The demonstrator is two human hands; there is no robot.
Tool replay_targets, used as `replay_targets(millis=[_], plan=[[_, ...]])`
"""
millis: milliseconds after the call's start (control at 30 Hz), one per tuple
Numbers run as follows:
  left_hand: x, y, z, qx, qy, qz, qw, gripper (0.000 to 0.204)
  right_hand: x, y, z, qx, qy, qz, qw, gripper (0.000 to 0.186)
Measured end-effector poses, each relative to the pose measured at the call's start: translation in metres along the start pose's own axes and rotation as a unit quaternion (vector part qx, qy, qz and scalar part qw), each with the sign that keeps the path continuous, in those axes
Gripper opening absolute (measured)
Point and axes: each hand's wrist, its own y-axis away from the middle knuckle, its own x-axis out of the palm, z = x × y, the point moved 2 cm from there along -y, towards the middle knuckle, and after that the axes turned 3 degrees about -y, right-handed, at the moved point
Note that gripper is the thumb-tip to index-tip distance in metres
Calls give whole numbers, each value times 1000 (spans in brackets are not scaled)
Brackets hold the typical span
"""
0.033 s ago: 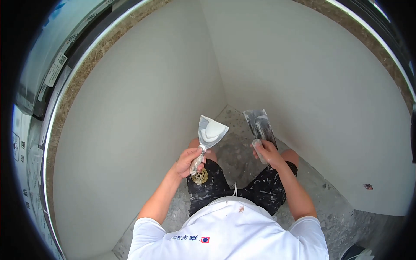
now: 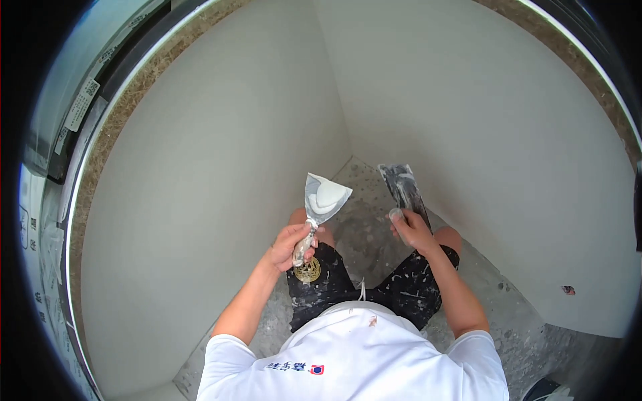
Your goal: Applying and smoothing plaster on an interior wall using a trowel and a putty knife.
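Observation:
My left hand (image 2: 291, 243) is closed round the stained handle of a wide putty knife (image 2: 313, 208), its blade pointing up and away from me. A mound of white putty (image 2: 328, 194) lies on that blade. To the right, my right hand (image 2: 414, 232) is wrapped round the handle of a plastering trowel (image 2: 403, 186). The trowel's long dark blade has whitish smears and tilts close to the right wall. Most of its handle is hidden by my fingers. The two tools are apart, and neither visibly touches a wall.
Pale walls on the left (image 2: 200, 180) and right (image 2: 481, 127) meet in a corner ahead. Below lies a rough grey concrete floor (image 2: 364, 234). A small opening (image 2: 568, 290) sits low in the right wall. A dark bucket-like container (image 2: 543, 389) stands at the lower right.
My right hand has turned slightly, so less of the trowel's handle shows. The trowel and the putty knife have shifted a little upward in view; both stay in my hands.

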Motion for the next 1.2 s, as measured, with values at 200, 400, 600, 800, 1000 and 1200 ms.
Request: replay_targets(millis=[200, 400, 600, 800, 1000, 1200], plan=[[4, -10, 12, 10, -1, -54, 998, 37, -10, -105, -72, 43, 309, -70, 948, 60], [-14, -43, 32, -33, -11, -1, 999, 36, 10, -208, -149, 66, 436, -94, 892, 55], [-39, -61, 44, -70, -70, 46, 994, 31, 25, -276, -211, 75, 472, -126, 870, 48], [-47, -77, 63, -73, -80, 109, 988, 32, 0, -306, -247, 18, 493, -144, 858, 51], [-50, -74, 66, -101, -72, 107, 986, 27, -25, -326, -259, 50, 473, -160, 865, 58], [-48, -72, 60, -90, -77, 110, 987, 26, -33, -328, -234, 58, 459, -172, 870, 66]])
